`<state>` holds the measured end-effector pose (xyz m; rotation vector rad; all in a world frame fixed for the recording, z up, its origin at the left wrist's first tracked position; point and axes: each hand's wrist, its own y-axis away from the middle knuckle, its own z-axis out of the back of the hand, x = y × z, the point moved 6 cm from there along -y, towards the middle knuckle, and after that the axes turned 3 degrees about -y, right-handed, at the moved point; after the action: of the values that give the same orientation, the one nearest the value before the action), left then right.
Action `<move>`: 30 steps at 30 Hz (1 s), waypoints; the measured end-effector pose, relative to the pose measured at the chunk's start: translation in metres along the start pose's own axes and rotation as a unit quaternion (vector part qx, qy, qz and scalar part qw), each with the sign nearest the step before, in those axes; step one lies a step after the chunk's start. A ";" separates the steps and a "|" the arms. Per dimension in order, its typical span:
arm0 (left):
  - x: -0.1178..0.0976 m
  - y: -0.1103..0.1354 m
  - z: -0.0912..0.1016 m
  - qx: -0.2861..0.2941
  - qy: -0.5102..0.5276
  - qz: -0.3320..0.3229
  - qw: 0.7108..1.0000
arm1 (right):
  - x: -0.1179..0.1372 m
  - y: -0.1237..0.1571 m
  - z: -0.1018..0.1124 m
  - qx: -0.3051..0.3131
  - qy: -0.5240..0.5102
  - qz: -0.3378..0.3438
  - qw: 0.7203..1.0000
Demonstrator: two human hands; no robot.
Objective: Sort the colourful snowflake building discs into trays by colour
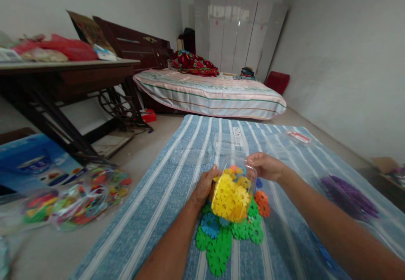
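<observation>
Between my hands is a clear plastic container (252, 179) with yellow snowflake discs (228, 195) in it, tilted so its contents face me. My left hand (204, 187) grips its left side, thumb up along the edge. On the far right corner, the fingers of my right hand (265, 166) are closed over the rim. Below and partly behind the container lie green snowflake discs (219, 252), blue discs (209, 224) and orange discs (262, 203) in a loose pile on the striped cloth (152, 212).
Clear empty-looking containers (191, 153) stand beyond my hands. Purple discs (348, 197) sit in a container at the right, and a red-labelled plastic bag (299, 137) lies farther back. Bags of colourful pieces (91, 199) rest on the floor at left, near a sewing-machine table (72, 77). A bed (209, 92) stands behind.
</observation>
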<state>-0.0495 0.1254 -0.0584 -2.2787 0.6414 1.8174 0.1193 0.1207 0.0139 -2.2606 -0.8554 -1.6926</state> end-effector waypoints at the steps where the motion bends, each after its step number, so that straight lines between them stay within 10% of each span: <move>1: 0.000 0.000 0.000 0.002 0.010 -0.001 1.000 | -0.005 0.000 0.005 -0.012 -0.026 0.011 1.000; 13: -0.016 0.008 -0.011 -0.038 0.030 0.018 0.999 | 0.009 0.031 0.007 -0.069 -0.089 0.130 0.985; 19: -0.022 0.008 -0.008 -0.044 -0.036 -0.030 0.998 | 0.062 0.114 0.017 -0.186 0.140 0.193 0.953; 23: -0.022 0.003 -0.002 -0.064 -0.132 -0.053 0.988 | 0.073 0.162 0.018 -0.289 0.412 0.102 0.858; 30: -0.023 -0.002 -0.001 -0.059 -0.218 -0.070 0.972 | 0.024 0.156 0.034 -0.334 0.732 -0.138 0.578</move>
<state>-0.0513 0.1324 -0.0369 -1.8325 0.2983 2.2291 0.2371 0.0177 0.0540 -0.0486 -0.0395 -3.2760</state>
